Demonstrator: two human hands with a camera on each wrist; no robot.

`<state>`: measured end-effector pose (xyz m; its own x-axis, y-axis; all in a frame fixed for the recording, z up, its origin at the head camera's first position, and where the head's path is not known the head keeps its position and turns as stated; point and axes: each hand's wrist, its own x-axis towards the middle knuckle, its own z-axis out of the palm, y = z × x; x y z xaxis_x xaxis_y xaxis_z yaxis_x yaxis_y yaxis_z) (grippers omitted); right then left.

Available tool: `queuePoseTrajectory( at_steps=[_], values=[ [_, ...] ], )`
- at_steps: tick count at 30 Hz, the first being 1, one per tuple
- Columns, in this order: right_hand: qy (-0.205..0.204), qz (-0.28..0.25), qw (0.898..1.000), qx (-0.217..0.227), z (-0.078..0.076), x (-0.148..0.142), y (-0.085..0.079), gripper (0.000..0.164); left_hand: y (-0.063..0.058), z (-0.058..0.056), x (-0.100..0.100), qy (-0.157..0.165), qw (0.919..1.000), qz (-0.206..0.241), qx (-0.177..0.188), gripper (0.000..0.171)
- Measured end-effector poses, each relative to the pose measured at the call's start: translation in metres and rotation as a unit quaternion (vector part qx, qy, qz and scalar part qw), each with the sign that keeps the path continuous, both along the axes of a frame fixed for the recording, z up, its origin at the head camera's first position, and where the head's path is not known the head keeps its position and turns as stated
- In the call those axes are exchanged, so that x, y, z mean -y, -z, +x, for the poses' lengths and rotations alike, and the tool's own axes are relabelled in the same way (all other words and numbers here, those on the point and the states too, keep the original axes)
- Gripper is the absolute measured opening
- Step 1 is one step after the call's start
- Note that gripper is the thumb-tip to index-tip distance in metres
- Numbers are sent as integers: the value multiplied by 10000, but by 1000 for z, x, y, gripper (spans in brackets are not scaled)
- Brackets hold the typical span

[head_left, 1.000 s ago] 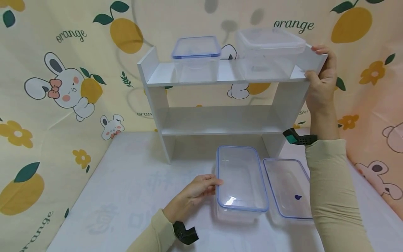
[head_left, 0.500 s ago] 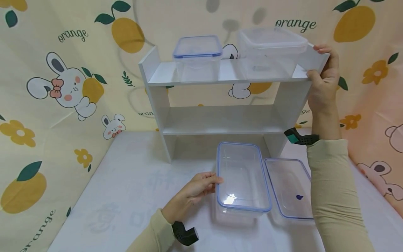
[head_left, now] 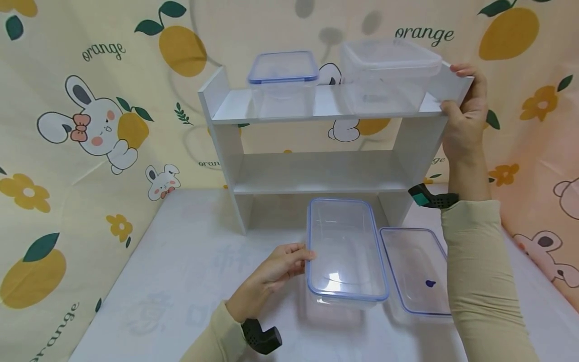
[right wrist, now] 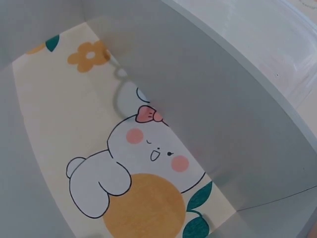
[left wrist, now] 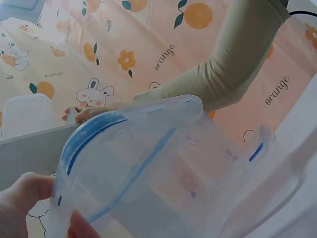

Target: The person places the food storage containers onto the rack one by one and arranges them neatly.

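Observation:
My left hand point(head_left: 277, 269) pinches the left edge of a clear plastic food container point(head_left: 345, 246) with a blue-rimmed lid, thumb on top. The container is over the table in front of the white shelf point(head_left: 316, 171), its far end overlapping the bottom opening. In the left wrist view, the thumb and a fingertip show at the edge of the container point(left wrist: 143, 163). Up at the shelf's right end, my right hand point(head_left: 468, 115) grips the top side panel, thumb in front and fingers over the top. The right wrist view shows the shelf boards point(right wrist: 198, 89), the hand mostly out of frame.
A second blue-rimmed container point(head_left: 413, 271) stands on the table close to the right of the held one. On the top shelf are a small blue-lidded container point(head_left: 283, 83) and a larger clear one point(head_left: 389, 78). A patterned cloth point(head_left: 99, 221) hangs behind.
The left hand has moved the container slightly up in the view, toward the shelf, and a little left over the last half second. The right hand keeps its grip on the shelf.

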<state>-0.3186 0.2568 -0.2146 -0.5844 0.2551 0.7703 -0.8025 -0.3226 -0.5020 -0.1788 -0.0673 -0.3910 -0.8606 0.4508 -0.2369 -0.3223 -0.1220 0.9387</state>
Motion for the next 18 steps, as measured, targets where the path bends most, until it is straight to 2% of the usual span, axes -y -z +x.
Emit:
queuePoseTrajectory(
  at_steps=[3, 8, 14, 18],
  values=[
    [-23, -41, 10000, 40, 1, -1, -1, 50, -3, 1, 0, -4, 10000, 38, -12, 41],
    [-12, 7, 10000, -31, 1, -2, 0, 50, -7, 2, -1, -49, 9999, 101, -3, 29],
    [41, 79, 10000, -27, -1, -1, 2, 51, -9, 4, -1, -38, 9999, 99, 47, 30],
    [89, 108, 9999, -10, -1, -3, 1, 51, -12, 4, -4, 32, 9999, 115, -11, 22]
  ],
)
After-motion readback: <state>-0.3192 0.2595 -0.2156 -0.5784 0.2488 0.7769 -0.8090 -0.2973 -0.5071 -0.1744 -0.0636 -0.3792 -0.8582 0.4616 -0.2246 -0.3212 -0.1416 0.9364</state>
